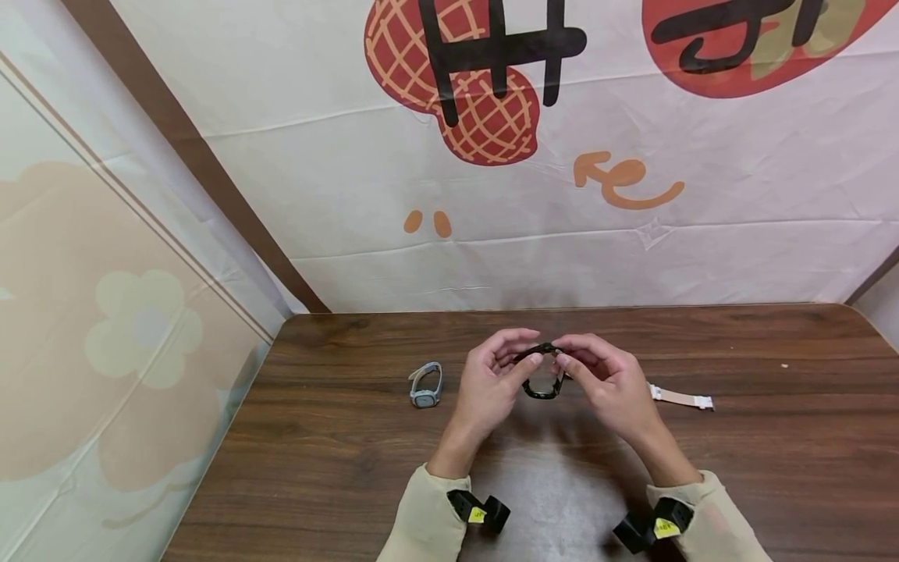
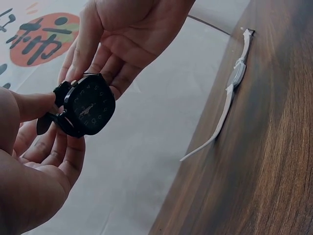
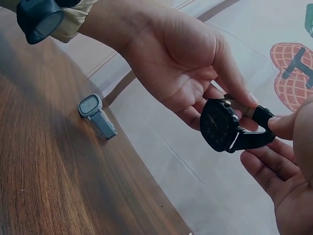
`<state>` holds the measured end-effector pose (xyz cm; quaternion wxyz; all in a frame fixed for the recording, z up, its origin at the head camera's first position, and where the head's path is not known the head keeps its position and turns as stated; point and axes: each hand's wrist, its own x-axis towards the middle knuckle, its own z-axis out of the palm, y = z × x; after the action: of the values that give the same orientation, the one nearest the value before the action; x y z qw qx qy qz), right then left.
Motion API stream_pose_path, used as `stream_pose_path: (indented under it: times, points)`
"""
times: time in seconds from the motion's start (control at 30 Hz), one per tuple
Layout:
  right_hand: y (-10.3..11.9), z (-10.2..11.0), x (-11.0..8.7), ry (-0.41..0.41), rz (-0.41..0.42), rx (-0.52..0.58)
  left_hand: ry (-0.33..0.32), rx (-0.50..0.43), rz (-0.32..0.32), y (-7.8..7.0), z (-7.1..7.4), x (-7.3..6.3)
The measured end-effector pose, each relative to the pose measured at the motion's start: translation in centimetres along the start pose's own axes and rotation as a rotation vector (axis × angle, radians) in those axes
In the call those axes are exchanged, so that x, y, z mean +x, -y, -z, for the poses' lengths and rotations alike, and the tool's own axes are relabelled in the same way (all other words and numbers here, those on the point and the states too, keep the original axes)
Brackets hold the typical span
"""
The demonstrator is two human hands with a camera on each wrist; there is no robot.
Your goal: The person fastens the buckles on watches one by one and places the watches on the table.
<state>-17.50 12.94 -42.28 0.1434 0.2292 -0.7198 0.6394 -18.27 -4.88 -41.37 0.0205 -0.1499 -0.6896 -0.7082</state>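
Note:
A black wristwatch (image 1: 543, 390) is held above the table between both hands. My left hand (image 1: 489, 382) pinches its strap with thumb and fingers on one side. On the other side, the thumb and fingers of my right hand (image 1: 609, 382) grip it near the case. In the left wrist view the dark square-rounded dial (image 2: 91, 105) with pale numerals faces the camera. The strap forms a loop, seen in the right wrist view as a black band (image 3: 253, 139). Fingers hide part of the strap where its ends meet.
On the brown wooden table (image 1: 316, 468), a light blue-grey watch (image 1: 424, 398) stands with its strap looped, left of the hands. A white watch (image 2: 238, 73) lies stretched flat to the right, partly behind my right hand in the head view. A printed cloth backdrop rises behind the table.

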Motion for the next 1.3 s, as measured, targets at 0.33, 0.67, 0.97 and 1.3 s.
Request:
stream_pose_path:
  times: [0.33, 0.67, 0.97, 1.3]
  points:
    - [-0.1, -0.1, 0.1, -0.004, -0.059, -0.041, -0.015, -0.002, 0.007, 0.1, 0.1, 0.0]
    - [-0.2, 0.1, 0.0, 0.022, -0.162, -0.058, -0.024, -0.056, 0.075, 0.2, 0.1, 0.2]
    - [-0.8, 0.0, 0.2, -0.012, -0.203, -0.091, 0.056, -0.030, 0.166, 0.2, 1.1, 0.1]
    - [-2.1, 0.1, 0.2, -0.014, -0.248, -0.047, -0.020, 0.000, 0.257, 1.4, 1.2, 0.5]
